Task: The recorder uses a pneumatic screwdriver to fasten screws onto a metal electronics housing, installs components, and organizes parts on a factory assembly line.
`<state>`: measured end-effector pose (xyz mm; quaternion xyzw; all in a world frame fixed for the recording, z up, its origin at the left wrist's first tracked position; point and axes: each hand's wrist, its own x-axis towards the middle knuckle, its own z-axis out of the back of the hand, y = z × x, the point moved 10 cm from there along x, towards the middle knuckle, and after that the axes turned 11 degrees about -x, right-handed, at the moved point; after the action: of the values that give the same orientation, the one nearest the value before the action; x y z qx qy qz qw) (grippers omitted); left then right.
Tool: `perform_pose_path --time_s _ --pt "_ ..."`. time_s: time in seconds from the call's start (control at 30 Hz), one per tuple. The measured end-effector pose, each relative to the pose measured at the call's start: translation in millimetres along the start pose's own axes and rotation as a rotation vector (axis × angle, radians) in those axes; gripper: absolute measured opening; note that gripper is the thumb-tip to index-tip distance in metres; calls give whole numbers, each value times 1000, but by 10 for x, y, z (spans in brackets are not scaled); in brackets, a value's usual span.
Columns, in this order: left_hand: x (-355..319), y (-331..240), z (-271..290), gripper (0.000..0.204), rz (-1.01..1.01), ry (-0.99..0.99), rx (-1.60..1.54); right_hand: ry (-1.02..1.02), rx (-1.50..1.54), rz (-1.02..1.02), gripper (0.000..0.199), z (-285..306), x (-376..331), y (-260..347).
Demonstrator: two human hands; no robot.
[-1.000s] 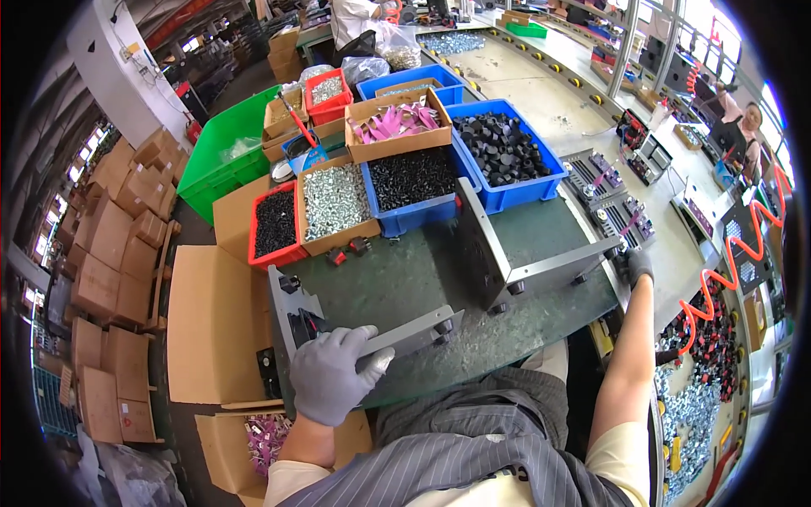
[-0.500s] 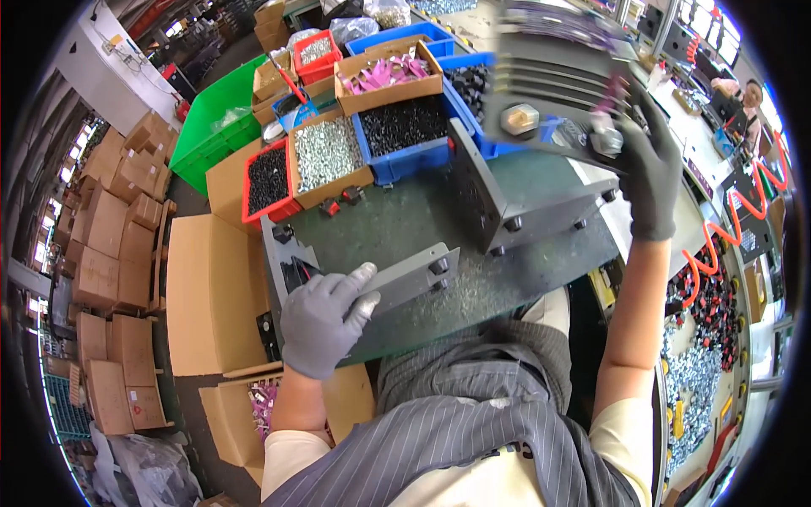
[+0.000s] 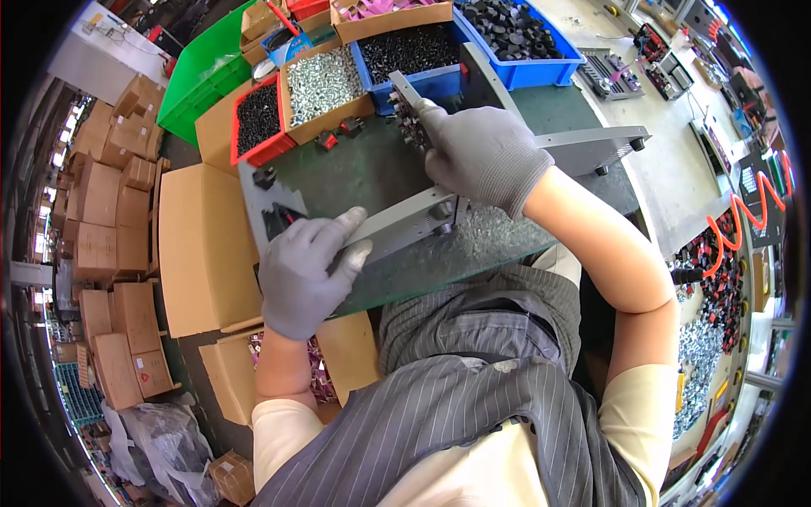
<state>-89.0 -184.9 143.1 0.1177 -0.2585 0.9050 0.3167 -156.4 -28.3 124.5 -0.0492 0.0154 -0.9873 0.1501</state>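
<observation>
My left hand [image 3: 306, 275], in a grey glove, grips the near wall of a bent grey metal frame [image 3: 395, 226] with black round feet, thumb and fingers on either side. My right hand [image 3: 490, 152], also gloved, is closed on a grey metal panel [image 3: 403, 87] with small dark parts along its face. That panel stands tilted at the frame's right end; my hand hides much of it. Behind my right wrist is a second bent grey frame [image 3: 583, 150] with black feet. Inside the left frame lie black plastic parts [image 3: 280, 218].
Along the table's [image 3: 355, 291] far side stand a red bin [image 3: 283, 148] of black pieces, a carton [image 3: 363, 108] of silvery hardware and a blue bin [image 3: 541, 74] of black parts. A finned unit [image 3: 610, 74] sits on the right bench. A coiled orange hose [image 3: 731, 221] hangs at right.
My right hand has come from the upper right, down and leftward, with a blurred grey metal item, to the left frame. My left hand keeps its grip. The view has tilted slightly.
</observation>
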Motion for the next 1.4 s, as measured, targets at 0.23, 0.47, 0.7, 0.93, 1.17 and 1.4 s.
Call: perform_pose_path --time_s 0.23,0.47,0.7,0.93,1.17,1.4 --pt "198 -70 -142 33 -54 25 -48 -43 107 -29 45 25 -30 -97" --pt "155 54 36 44 19 -26 -253 -572 641 -357 45 815 -624 -1927" --pt "837 -415 -49 47 -136 166 16 -357 691 -1150 49 -1072 -1351 -4311" --pt "1587 -1316 -962 48 -502 423 -145 -132 390 -1000 49 -1662 -976 -4389" --pt "1617 -1470 -1712 62 -333 710 -111 -141 392 -1213 39 -1599 -1330 -4224" --pt "1425 -1327 -1637 57 -207 843 -67 -476 513 -1230 47 -1128 -1726 -4186"
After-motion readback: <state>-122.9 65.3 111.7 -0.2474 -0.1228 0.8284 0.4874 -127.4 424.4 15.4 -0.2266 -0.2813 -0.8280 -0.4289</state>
